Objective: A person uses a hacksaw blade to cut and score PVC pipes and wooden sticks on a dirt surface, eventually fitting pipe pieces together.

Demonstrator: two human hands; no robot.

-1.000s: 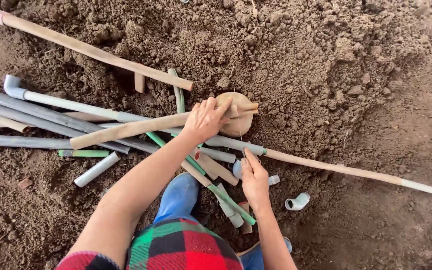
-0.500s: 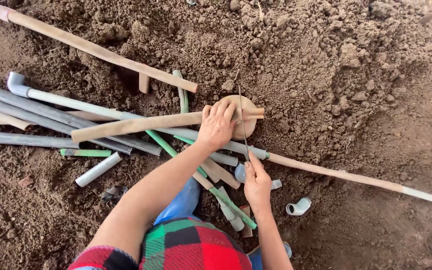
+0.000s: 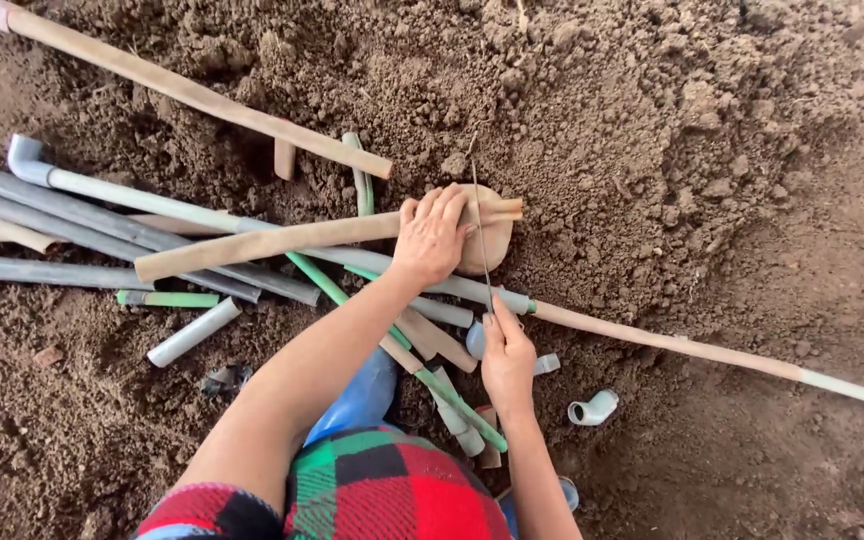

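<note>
At the frame's left we see grey pipes piled on loose soil. Mid-frame, our left hand presses flat, unclenched, on a muddy round fitting. Just below, our right hand pinches a thin blade crossing it; a white elbow lies lower right.

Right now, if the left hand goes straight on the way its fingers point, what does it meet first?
The left hand points up and right; first probably the round tan piece it already touches, then loose soil.
</note>
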